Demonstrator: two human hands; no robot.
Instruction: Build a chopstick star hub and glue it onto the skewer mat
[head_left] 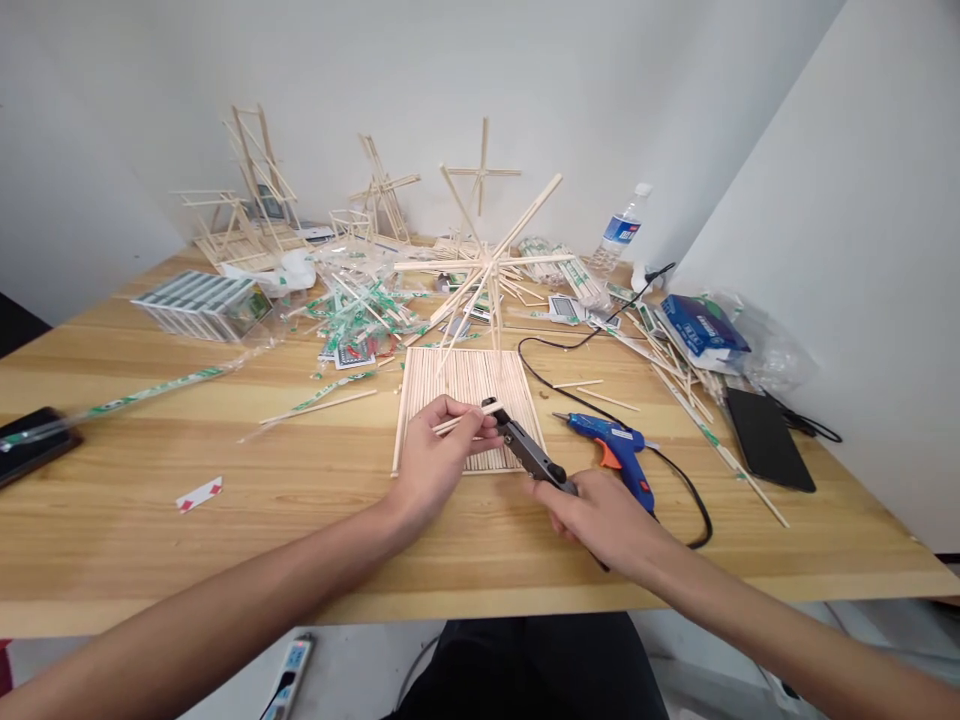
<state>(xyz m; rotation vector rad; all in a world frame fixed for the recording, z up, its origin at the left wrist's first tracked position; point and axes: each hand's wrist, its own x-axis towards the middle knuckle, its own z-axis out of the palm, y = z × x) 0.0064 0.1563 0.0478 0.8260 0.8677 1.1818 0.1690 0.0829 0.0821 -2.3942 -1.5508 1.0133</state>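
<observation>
Holding the stick (448,425) close to the cutter (534,457) puts fingers at risk. The left hand (439,455) is curled, pinching the stick between thumb and fingers above the near part of the panel (416,400). The right hand (607,515) is wrapped around the cutter's handles; the cutter's head is at the stick's far end, just beside the left fingertips. Whether its blades bear on the wood cannot be told.

Possible faults and causes:

1. Pinched or cut finger: the left grip slides forward, or the handles are squeezed with the head out of line.
2. Ragged or misplaced cut: the stick rolls or tilts, being held in one hand without a rest.
3. Flying offcut: the stick's far end has no visible support.
4. Disturbed frame: the spoked frame (487,265) rises just beyond the hands; a forward slip could strike its thin legs.
5. Burn or snag: the glue gun (611,440) lies near the right hand, nozzle toward the panel. Its heat cannot be judged. The forearm could drag its cord (707,515).
</observation>
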